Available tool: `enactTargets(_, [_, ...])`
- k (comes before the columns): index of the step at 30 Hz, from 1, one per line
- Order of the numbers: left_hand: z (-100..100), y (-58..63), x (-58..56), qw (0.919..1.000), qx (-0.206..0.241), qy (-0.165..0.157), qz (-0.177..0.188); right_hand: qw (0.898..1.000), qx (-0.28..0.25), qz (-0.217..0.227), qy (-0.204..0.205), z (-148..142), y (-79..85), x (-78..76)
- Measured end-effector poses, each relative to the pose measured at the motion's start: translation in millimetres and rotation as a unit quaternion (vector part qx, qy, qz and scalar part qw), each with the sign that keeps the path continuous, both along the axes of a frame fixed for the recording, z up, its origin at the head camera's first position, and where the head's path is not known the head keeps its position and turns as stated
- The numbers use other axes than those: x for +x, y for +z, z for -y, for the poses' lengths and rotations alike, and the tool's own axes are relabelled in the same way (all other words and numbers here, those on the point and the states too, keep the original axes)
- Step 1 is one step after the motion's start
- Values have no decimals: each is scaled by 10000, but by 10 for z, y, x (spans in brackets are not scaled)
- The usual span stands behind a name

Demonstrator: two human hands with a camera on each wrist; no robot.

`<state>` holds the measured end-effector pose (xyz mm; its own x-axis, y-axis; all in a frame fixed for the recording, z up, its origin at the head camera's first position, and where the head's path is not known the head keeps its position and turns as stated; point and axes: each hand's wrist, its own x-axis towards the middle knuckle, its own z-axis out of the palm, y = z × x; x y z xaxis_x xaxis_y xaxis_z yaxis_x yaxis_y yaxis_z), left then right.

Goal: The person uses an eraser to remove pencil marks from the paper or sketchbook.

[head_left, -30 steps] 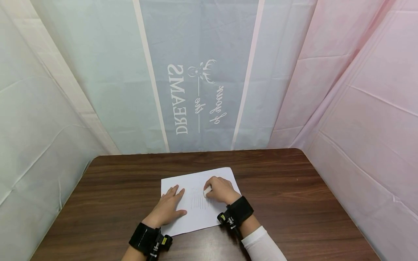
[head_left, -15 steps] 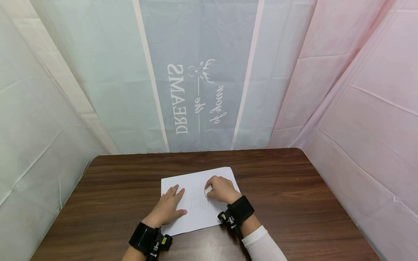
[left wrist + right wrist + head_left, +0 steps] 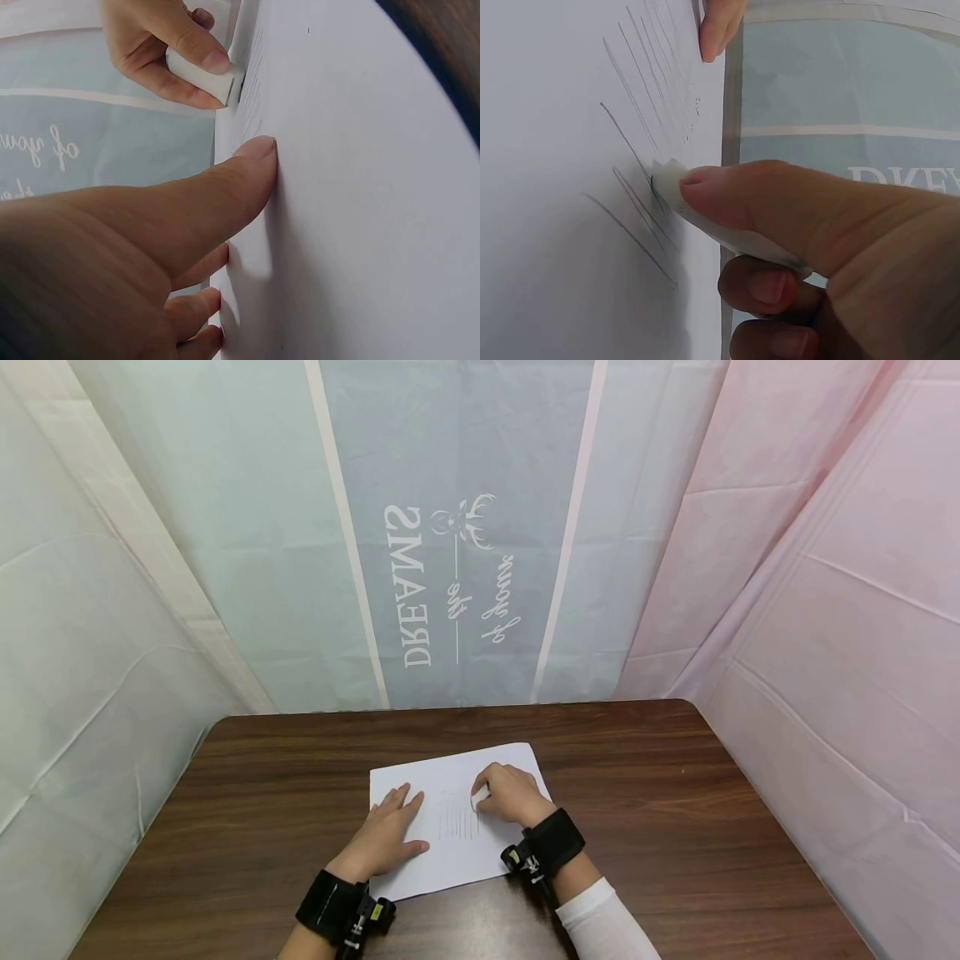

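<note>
On the left of the paper point(image 3: 446, 868), my left hand point(image 3: 384, 839) is just spread flat; on its right half my right hand point(image 3: 513, 795) pinches a white eraser point(image 3: 196, 75) against some drawn lines point(image 3: 459, 824).

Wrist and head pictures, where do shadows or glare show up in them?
Left wrist view: a soft grey shadow on the paper, beside the left hand; right wrist view: a broad, soft-edged shadow on the paper below the eraser; head view: a pale sheen on the table, between the wrists.
</note>
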<state>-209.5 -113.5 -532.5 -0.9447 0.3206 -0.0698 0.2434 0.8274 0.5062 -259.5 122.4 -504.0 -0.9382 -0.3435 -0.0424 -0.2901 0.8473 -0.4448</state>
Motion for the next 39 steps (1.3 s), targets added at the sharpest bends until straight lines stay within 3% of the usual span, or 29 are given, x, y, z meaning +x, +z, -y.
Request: enactTargets(39, [-4,-10,7,10000,-14,15,36,9996,253,-47,-131,-62,15,7])
